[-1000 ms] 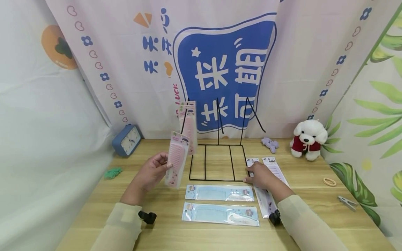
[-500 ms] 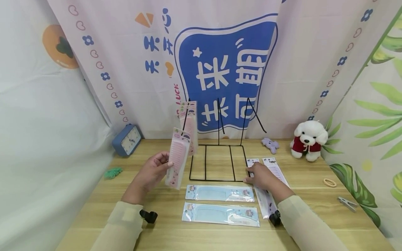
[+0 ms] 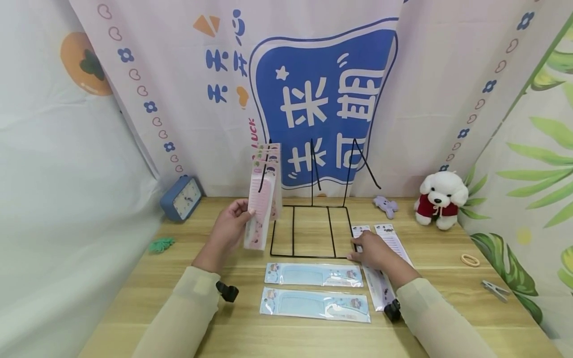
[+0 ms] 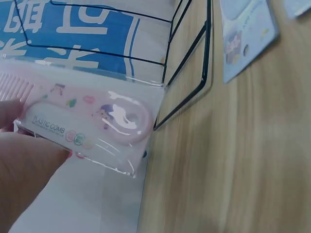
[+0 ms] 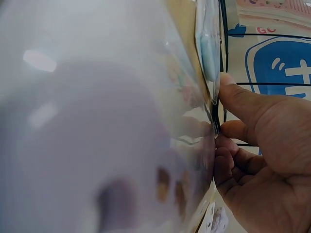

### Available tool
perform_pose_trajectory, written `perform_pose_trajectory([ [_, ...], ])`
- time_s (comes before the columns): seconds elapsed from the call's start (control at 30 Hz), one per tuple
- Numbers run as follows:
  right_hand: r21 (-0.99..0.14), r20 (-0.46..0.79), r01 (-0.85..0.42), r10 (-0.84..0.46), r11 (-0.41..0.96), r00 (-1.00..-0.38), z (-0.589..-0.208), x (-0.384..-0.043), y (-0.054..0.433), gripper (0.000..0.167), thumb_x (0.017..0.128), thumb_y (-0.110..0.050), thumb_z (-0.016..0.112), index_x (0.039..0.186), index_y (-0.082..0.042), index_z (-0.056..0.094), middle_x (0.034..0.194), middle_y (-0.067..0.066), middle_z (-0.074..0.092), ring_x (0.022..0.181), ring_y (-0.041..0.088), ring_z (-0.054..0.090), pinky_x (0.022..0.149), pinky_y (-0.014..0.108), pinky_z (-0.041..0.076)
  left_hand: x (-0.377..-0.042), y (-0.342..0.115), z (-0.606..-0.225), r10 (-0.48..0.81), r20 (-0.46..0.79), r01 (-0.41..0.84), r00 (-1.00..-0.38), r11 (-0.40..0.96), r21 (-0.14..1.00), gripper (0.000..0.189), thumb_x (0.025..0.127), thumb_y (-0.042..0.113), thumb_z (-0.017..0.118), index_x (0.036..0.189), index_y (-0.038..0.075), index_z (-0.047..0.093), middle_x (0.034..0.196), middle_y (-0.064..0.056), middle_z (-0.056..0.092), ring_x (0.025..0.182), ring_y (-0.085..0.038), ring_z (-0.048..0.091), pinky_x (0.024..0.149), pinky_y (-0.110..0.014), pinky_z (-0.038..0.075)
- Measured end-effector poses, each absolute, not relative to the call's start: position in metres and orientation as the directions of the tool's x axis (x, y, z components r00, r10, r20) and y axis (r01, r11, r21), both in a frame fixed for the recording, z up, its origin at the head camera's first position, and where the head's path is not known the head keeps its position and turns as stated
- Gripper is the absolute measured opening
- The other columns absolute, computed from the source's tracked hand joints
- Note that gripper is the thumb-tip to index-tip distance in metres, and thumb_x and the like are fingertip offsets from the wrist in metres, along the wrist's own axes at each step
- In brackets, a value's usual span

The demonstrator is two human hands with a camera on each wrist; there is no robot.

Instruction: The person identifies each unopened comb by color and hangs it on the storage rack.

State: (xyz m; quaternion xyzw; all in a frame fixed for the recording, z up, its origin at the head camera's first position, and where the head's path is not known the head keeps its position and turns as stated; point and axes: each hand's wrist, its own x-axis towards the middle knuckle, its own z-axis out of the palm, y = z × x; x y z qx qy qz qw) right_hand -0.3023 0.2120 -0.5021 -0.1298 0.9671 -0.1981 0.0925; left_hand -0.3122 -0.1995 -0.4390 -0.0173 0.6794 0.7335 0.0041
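Observation:
My left hand (image 3: 229, 226) pinches a packaged pink comb (image 3: 260, 206) by its left edge; the left wrist view shows the clear pouch (image 4: 92, 109) printed "PLASTIC COMB". The pack's top is on the left hook of a black wire rack (image 3: 310, 257), and the hook's tip sticks out in front of it. Behind it, more pink comb packs (image 3: 276, 199) hang on that hook, partly hidden. My right hand (image 3: 371, 251) holds the rack's base at its front right corner, its fingers (image 5: 238, 97) at the wire. The middle and right hooks carry nothing.
Two blue comb packs (image 3: 313, 275) lie in front of the rack. Two purple comb packs (image 3: 393, 241) lie at its right, one partly under my right hand. Around them are a blue clock (image 3: 180, 199), green tie (image 3: 161, 245), plush dog (image 3: 440, 199), wooden ring (image 3: 470, 259) and clip (image 3: 495, 290).
My left hand has moved up and away from me, sliding the pink comb pack further along the left hook towards the other pink packs. The right hand has stayed on the rack.

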Motion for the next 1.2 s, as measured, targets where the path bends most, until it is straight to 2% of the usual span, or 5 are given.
perform_pose_trajectory([
  [0.2,-0.390,-0.112,-0.226,-0.290,0.893,-0.951,-0.503,-0.302,0.211,0.062,0.101,-0.030,0.082,0.149,0.003,0.063,0.149,0.033,0.059,0.141,0.053,0.055,0.118,0.064,0.048,-0.327,-0.186,-0.437,-0.081,-0.003,0.010,-0.997,-0.161,0.987,0.027,0.106,-0.007,0.060,0.132,-0.001,0.059,0.119,-0.005,0.061,0.113,-0.017,0.059,0.100,-0.021,0.057],
  [0.43,-0.392,-0.119,-0.217,-0.284,0.894,-0.952,-0.502,-0.302,0.209,0.061,0.101,-0.029,0.081,0.150,0.002,0.063,0.152,0.033,0.058,0.143,0.053,0.054,0.119,0.064,0.047,-0.336,-0.179,-0.436,-0.116,-0.001,0.021,-0.993,-0.181,0.983,0.027,0.106,-0.008,0.059,0.132,0.000,0.060,0.122,-0.006,0.061,0.114,-0.016,0.059,0.100,-0.021,0.057],
  [0.73,-0.396,-0.119,-0.217,-0.284,0.892,-0.951,-0.501,-0.302,0.211,0.061,0.101,-0.029,0.081,0.150,0.003,0.062,0.154,0.034,0.056,0.145,0.053,0.053,0.119,0.064,0.047,-0.348,-0.180,-0.452,-0.140,-0.013,-0.014,-0.990,0.008,1.000,0.019,0.108,0.014,0.071,0.124,0.004,0.066,0.117,-0.005,0.067,0.107,-0.017,0.061,0.097,-0.031,0.057],
  [0.93,-0.399,-0.120,-0.207,-0.275,0.893,-0.954,-0.503,-0.302,0.211,0.060,0.101,-0.028,0.081,0.149,0.003,0.063,0.153,0.034,0.057,0.144,0.053,0.053,0.119,0.064,0.047,-0.354,-0.176,-0.466,-0.132,0.021,0.018,-0.991,0.021,1.000,0.019,0.106,0.009,0.072,0.121,-0.001,0.067,0.114,-0.007,0.068,0.108,-0.017,0.064,0.100,-0.030,0.061],
  [1.2,-0.402,-0.111,-0.215,-0.281,0.890,-0.953,-0.501,-0.303,0.212,0.060,0.101,-0.028,0.081,0.149,0.004,0.063,0.152,0.034,0.057,0.143,0.053,0.054,0.119,0.064,0.047,-0.356,-0.173,-0.469,-0.139,0.021,0.015,-0.990,0.041,0.999,0.018,0.106,0.008,0.072,0.121,-0.001,0.067,0.112,-0.006,0.067,0.106,-0.017,0.062,0.106,-0.038,0.058],
])
